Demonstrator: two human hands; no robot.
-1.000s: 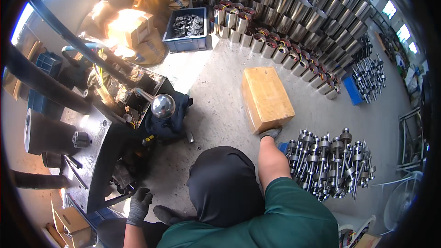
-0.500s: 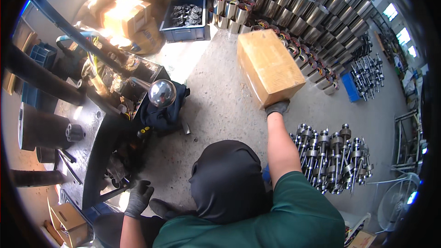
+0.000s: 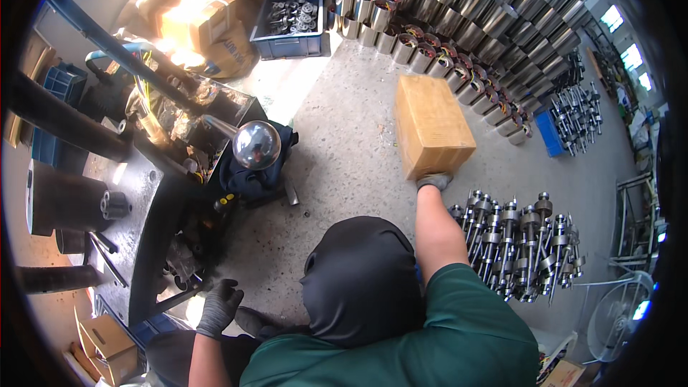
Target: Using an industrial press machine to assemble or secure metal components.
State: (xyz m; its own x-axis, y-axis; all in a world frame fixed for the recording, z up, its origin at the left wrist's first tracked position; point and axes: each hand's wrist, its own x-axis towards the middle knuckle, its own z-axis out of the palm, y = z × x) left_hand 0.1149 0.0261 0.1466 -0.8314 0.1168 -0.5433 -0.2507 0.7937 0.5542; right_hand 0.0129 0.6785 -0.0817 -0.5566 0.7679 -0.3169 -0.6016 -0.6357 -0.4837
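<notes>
My right hand [image 3: 435, 182], in a grey glove, grips the near lower edge of a taped brown cardboard box [image 3: 433, 125]; its fingertips are hidden against the box. The box is at the end of my outstretched right arm, in front of several metal cylinders [image 3: 438, 64] with wires inside. My left hand [image 3: 219, 308], also gloved, is low on the left beside a dark metal bar [image 3: 179, 299] of the machine. Its fingers are loosely bent and apart, with nothing visible in them. My dark-covered head [image 3: 362, 279] hides part of the floor between the arms.
Shafts with metal rotors [image 3: 519, 247] stand packed close to my right forearm. On the left is a machine with a black table [image 3: 136, 229] and a shiny ball-ended lever [image 3: 256, 145]. A blue crate of metal parts [image 3: 287, 46] sits at the back; a fan [image 3: 620, 315] stands far right.
The cardboard box has shifted toward me and tilted less, its far end swinging to the right. My right hand moved slightly nearer with it. The left hand is almost unmoved.
</notes>
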